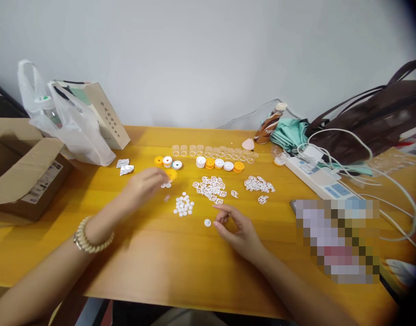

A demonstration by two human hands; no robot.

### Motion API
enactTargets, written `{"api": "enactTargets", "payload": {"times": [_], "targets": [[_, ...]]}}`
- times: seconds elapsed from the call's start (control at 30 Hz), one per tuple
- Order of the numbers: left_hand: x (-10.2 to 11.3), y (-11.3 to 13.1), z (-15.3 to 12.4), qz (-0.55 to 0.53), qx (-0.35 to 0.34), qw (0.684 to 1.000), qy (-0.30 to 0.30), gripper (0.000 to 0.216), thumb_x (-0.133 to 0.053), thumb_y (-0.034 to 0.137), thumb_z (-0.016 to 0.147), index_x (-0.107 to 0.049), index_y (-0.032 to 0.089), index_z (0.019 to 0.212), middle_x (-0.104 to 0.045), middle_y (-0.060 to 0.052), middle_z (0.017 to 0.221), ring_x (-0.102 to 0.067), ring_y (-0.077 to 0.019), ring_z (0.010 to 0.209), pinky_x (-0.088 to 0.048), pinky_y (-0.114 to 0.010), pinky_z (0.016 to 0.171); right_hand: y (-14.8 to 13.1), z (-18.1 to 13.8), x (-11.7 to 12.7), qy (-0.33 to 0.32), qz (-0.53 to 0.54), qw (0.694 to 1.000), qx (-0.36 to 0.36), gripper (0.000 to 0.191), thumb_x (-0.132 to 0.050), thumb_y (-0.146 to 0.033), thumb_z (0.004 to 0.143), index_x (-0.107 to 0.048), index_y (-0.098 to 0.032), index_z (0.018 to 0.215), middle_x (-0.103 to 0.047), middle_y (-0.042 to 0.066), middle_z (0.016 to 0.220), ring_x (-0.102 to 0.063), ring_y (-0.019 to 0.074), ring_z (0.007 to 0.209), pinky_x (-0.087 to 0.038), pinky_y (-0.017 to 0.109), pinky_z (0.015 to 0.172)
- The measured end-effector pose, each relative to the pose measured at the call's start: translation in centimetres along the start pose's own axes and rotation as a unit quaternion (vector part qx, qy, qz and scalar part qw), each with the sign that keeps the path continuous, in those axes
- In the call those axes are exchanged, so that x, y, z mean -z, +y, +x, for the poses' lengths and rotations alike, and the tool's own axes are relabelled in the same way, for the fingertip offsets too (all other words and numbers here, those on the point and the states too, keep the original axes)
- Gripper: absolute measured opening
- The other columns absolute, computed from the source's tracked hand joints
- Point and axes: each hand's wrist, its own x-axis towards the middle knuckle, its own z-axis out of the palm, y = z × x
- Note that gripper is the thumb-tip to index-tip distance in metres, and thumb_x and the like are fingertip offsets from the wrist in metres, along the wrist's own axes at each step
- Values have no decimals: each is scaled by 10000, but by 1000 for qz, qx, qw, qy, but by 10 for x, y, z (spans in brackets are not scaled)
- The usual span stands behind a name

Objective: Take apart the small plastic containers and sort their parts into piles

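Observation:
My left hand [148,182], slightly blurred, pinches a round yellow cap [172,175] above a few small white discs [168,185]. Its fingertips are at the cap's left edge. Over the table's middle, my right hand [237,230] has its thumb and forefinger apart, with the other fingers curled and nothing visible between them. Just left of its thumb lies a single white disc with a small stem [207,222]. A pile of small white round pieces [184,206] sits between the hands. Behind the right hand spread white openwork pieces [209,186].
Yellow and white round caps [219,164] stand in a row, with clear plastic cups [208,152] behind. Another openwork heap [258,184] lies right. A cardboard box [41,181] and plastic bag [82,136] stand left; a power strip [316,176], bottle [270,123] and brown bag [370,117] right.

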Motion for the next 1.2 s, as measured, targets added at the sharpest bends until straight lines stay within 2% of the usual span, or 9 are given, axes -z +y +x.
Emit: {"api": "enactTargets", "payload": {"times": [0.1,0.2,0.47,0.63,0.7,0.8,0.9,1.0,1.2], "targets": [[-3,-54,-5,89,102,991,-19,213,-429,220,902,-617,151,829,-622,-58,847,-594,-141,729,-469,-243,660,0,2,2,20,-17,1000,-14,209,-532,-244,823,-556,-210,1028,-572,-8,710,-557,128,645,-484,268,674],[-11,-83,-4,135,150,977,-75,276,-381,237,903,-632,154,825,-617,-67,854,-589,-152,721,-451,-240,641,0,4,4,26,-30,999,-19,196,-530,-251,822,-573,-203,1007,-573,-8,706,-562,129,645,-487,260,666],[-27,-95,3,130,165,969,-129,288,-355,174,858,-639,156,900,-615,-83,934,-596,-177,803,-467,-268,726,4,5,8,57,-61,996,-30,178,-519,-251,828,-585,-189,980,-563,-10,692,-551,125,634,-484,247,651],[-28,-97,3,105,154,978,-95,275,-368,228,893,-628,161,954,-601,-91,1029,-597,-192,882,-481,-313,805,4,6,9,56,-69,996,-33,145,-513,-250,830,-591,-183,934,-593,6,712,-557,132,641,-489,250,641],[-26,-82,6,112,145,982,-37,249,-397,240,898,-612,160,995,-561,-112,1112,-584,-202,924,-484,-338,813,4,7,9,59,-72,995,-33,132,-515,-249,832,-595,-180,910,-608,13,723,-560,135,646,-490,253,643],[-26,-30,14,91,90,990,53,213,-445,236,899,-584,157,1040,-552,-119,1072,-565,-197,928,-495,-332,778,5,7,9,66,-72,994,-38,129,-520,-254,829,-601,-177,895,-617,18,727,-564,138,646,-490,252,635],[-33,38,17,-18,-30,998,-46,189,-433,218,919,-572,151,1027,-589,-75,946,-569,-150,828,-501,-274,735,5,8,10,67,-74,994,-41,140,-515,-263,830,-603,-174,893,-616,17,714,-565,138,632,-489,250,620],[-49,88,12,-49,-59,988,-131,210,-409,233,933,-564,141,1040,-598,-67,920,-554,-155,789,-500,-288,715,3,10,11,70,-80,994,-37,141,-505,-271,832,-600,-174,873,-610,15,690,-562,139,617,-489,253,612],[-66,105,0,-72,-52,978,-189,205,-382,140,924,-575,148,995,-595,-59,895,-537,-149,771,-493,-274,703,0,11,12,73,-94,992,-33,138,-497,-281,831,-593,-182,838,-610,21,686,-563,145,617,-489,258,610]]}}
